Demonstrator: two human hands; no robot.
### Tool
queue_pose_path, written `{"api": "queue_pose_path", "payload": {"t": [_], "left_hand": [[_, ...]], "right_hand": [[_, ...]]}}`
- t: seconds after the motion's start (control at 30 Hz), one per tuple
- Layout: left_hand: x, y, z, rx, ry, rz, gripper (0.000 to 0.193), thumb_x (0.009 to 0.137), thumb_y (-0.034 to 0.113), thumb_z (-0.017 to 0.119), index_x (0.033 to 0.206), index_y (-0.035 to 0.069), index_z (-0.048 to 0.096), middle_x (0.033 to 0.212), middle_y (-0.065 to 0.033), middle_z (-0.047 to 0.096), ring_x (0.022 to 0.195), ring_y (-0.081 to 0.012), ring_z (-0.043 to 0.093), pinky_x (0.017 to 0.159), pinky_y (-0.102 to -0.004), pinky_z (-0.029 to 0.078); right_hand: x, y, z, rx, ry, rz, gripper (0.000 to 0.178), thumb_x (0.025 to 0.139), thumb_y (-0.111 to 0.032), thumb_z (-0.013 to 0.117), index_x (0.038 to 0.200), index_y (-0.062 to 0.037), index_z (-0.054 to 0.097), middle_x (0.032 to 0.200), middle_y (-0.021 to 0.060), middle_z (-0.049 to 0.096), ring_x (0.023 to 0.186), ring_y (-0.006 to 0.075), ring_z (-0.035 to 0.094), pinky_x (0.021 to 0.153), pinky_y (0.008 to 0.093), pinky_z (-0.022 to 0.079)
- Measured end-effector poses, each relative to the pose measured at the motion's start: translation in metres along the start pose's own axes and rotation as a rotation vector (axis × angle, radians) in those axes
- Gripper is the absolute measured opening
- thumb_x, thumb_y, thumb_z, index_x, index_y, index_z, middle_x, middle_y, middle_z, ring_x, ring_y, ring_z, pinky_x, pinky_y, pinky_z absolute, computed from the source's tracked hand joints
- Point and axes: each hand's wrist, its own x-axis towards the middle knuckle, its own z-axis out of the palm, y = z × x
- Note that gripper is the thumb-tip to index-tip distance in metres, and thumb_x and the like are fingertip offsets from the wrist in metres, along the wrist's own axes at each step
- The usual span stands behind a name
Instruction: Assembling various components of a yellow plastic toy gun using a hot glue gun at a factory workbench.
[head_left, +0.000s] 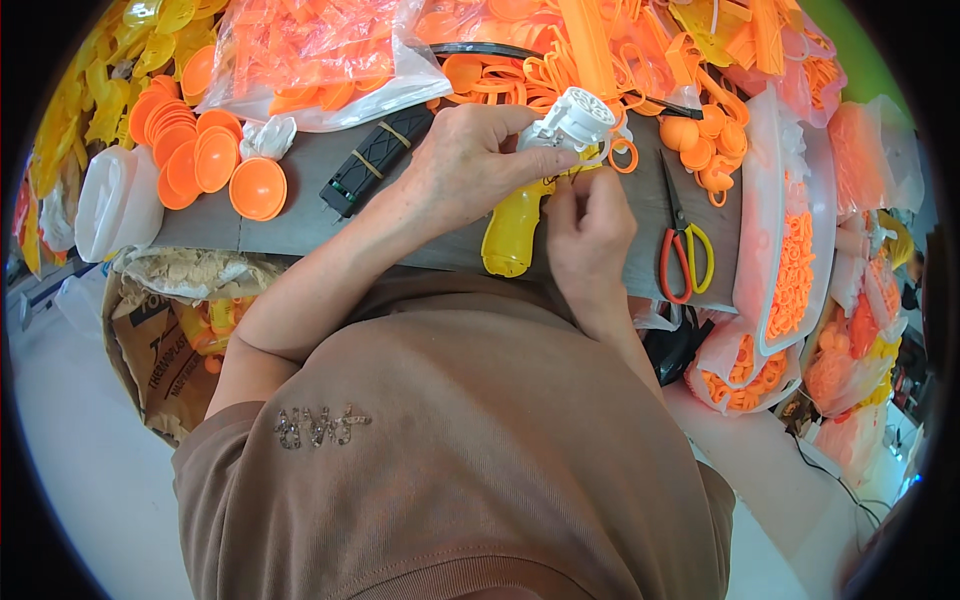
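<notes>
My left hand grips a white plastic part with a round, perforated face, its thumb lying along the lower side. Just below, the fingers of my right hand are closed in a pinch beside a thin dark strand; what they hold is too small to make out. A translucent yellow plastic piece extends between the two hands toward the table's near edge. Whether it joins the white part is hidden by my fingers. An orange ring shows just right of the white part.
Scissors with red and yellow handles lie right. A black tool wrapped with bands lies left, near orange discs. Bagged orange parts are piled behind. A clear bin stands right; a paper sack is lower left.
</notes>
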Motion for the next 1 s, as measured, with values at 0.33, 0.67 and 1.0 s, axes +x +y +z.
{"api": "queue_pose_path", "payload": {"t": [0.33, 0.67, 1.0], "left_hand": [[0.000, -0.004, 0.004, -0.055, 0.018, 0.025, 0.041, 0.078, 0.036, 0.071, 0.071, -0.003, 0.061, 0.052, -0.0084, 0.049, 0.049, -0.0156, 0.045, 0.048, -0.0332, 0.040], [0.000, 0.004, 0.005, 0.041, 0.013, 0.018, 0.039, 0.077, 0.035, 0.071, 0.069, -0.002, 0.060, 0.053, -0.0099, 0.051, 0.049, -0.0190, 0.050, 0.050, -0.0339, 0.042], [0.014, 0.002, 0.020, 0.249, 0.024, 0.256, 0.031, 0.081, 0.031, 0.069, 0.091, 0.002, 0.065, 0.060, -0.0105, 0.056, 0.053, -0.0205, 0.054, 0.051, -0.0321, 0.043]], "right_hand": [[0.000, -0.001, 0.001, -0.061, -0.013, -0.008, 0.011, 0.082, 0.001, 0.058, 0.084, 0.0001, 0.047, 0.067, 0.0139, 0.052, 0.055, 0.0287, 0.054, 0.052, 0.0392, 0.043], [0.023, -0.008, -0.018, 0.447, -0.148, 0.568, 0.020, 0.079, 0.001, 0.060, 0.098, 0.0007, 0.054, 0.075, 0.0083, 0.062, 0.053, 0.0169, 0.059, 0.047, 0.0269, 0.048], [0.024, 0.014, -0.022, 0.664, -0.365, 0.680, 0.026, 0.076, 0.001, 0.066, 0.100, 0.0024, 0.055, 0.084, 0.0124, 0.064, 0.051, 0.0160, 0.059, 0.045, 0.0275, 0.051]]}}
